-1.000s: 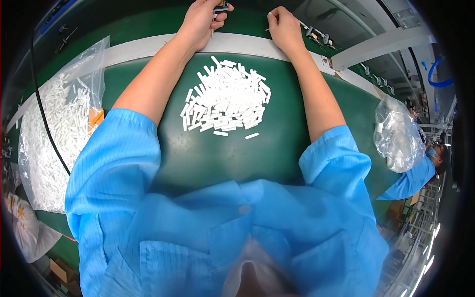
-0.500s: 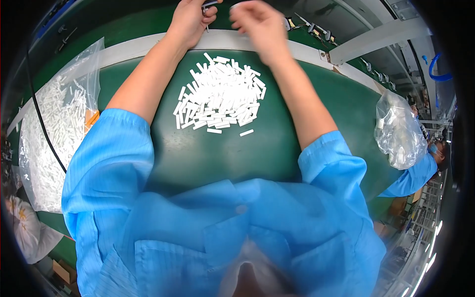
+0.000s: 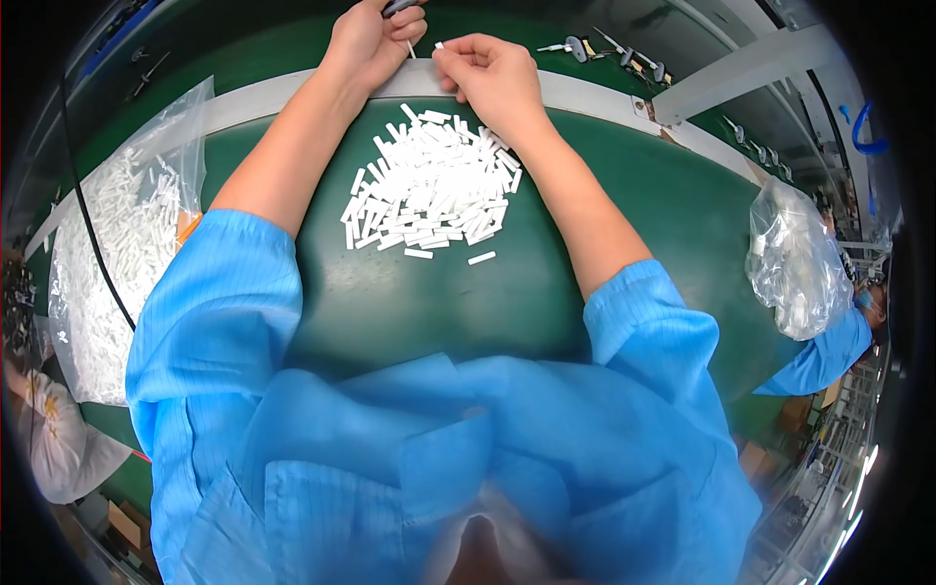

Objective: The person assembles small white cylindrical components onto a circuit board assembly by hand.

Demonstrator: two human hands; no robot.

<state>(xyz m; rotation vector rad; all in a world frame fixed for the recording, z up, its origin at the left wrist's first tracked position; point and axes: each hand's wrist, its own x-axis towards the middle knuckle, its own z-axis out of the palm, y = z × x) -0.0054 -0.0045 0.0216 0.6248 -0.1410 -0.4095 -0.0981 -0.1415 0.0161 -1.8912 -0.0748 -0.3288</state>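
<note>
Pinching a small white piece [image 3: 439,46] at its fingertips, the right hand [image 3: 495,83] is nearly closed, its thumb and forefinger toward the left hand [image 3: 363,44] close by. That one curls round a dark object [image 3: 398,8], only partly in sight, and a thin pale rod [image 3: 410,49] pokes from its fingers near the piece. Just nearer the wearer, a white pile [image 3: 429,185] lies on the green mat [image 3: 448,302], between the forearms; farther out left sits a clear bag [image 3: 112,263] of similar pieces.
</note>
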